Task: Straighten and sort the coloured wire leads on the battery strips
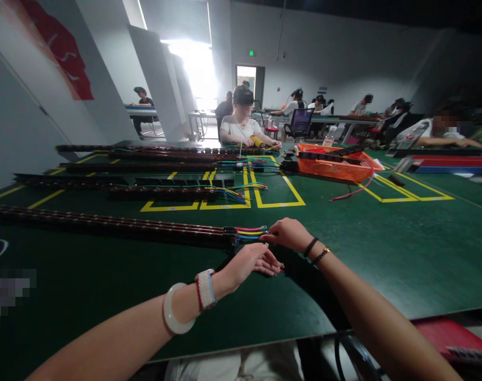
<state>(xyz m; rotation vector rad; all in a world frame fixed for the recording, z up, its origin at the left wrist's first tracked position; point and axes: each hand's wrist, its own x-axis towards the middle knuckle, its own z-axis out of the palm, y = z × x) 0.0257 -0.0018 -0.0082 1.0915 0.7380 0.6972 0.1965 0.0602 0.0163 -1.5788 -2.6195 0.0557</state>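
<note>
A long dark cable harness (145, 225) with brown strips lies across the near part of the table. From its right end come red, yellow and blue wires (249, 233), some tipped with metal ring lugs. My right hand (291, 233) is closed, its fingertips pinched at the wire ends; which wire is between them I cannot make out exactly. Just below the wires is my left hand (251, 263), palm turned down, fingers stretched out and apart, with no object visible in it.
More harnesses (165, 191) with coloured wire ends lie farther back on the green table (384, 254), which has yellow outlines. An orange basket (336, 168) holding dark parts stands at back right, a red wire hanging from it. Across the table sits a person (243, 124) handling a yellow item.
</note>
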